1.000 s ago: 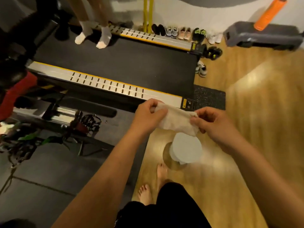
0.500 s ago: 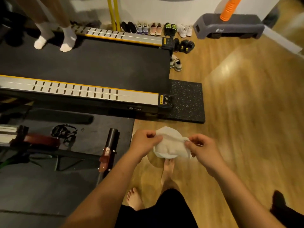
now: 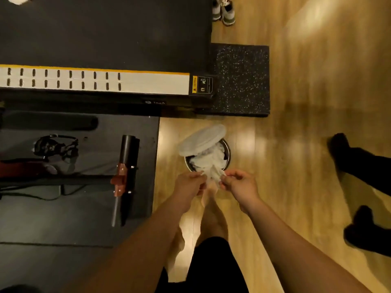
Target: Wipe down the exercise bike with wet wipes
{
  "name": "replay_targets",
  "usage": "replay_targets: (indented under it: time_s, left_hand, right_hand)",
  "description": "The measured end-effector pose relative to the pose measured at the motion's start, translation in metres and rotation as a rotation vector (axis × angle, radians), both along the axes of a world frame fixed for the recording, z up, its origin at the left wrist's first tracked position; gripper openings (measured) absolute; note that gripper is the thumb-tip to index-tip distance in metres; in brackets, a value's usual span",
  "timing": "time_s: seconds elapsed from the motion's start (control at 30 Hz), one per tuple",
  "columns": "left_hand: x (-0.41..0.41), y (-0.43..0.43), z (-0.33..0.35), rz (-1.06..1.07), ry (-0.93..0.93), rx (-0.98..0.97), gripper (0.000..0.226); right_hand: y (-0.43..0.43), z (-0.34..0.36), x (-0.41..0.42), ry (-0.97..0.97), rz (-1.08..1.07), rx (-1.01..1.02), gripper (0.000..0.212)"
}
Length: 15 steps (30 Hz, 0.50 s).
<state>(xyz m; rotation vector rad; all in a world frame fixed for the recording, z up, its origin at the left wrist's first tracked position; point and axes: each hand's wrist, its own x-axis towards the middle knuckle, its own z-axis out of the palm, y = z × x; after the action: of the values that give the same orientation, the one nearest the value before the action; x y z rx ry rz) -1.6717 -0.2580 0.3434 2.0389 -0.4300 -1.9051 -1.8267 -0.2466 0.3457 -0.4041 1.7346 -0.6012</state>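
A white wet wipe [image 3: 212, 175] is pinched between my left hand [image 3: 189, 183] and my right hand [image 3: 238, 183], bunched and blurred, just above a small round bin [image 3: 227, 149] on the wood floor. The bin's pale lid [image 3: 202, 139] is tipped up and crumpled white wipes [image 3: 206, 159] fill it. The exercise bike's base [image 3: 127, 166], a black bar with a reddish bracket, and a pedal [image 3: 56, 145] lie on the dark mat at my left. My bare foot is below my hands.
A treadmill [image 3: 105, 81] with a white and yellow side rail runs across the top left, its end on a speckled rubber pad [image 3: 241, 81]. Shoes [image 3: 224, 9] stand at the top. Another person's dark-socked feet [image 3: 359, 208] are at the right. Wood floor [image 3: 306, 144] spreads rightward.
The view has tipped down and rightward. My hands have lowered the wipe from chest height to just over the bin, whose lid now stands open, and the wipe is more bunched.
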Motion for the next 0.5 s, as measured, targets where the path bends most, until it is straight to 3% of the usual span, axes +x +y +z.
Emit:
replay_targets:
  time_s: [0.33,0.4,0.5]
  left_hand:
    - [-0.041,-0.02,-0.139,0.051,-0.002,0.093,0.007]
    - [-0.039,-0.026,-0.154,0.099,0.029,0.038,0.014]
    - [-0.024,-0.024,-0.163,0.208,0.072,0.104,0.05]
  right_hand:
    - [-0.018,-0.157,-0.029,0.078,0.037,0.101,0.011]
    - [-0.025,-0.179,-0.033,0.041,0.073,0.075,0.034]
    - [-0.032,-0.197,-0.037,0.012,0.089,0.053,0.073]
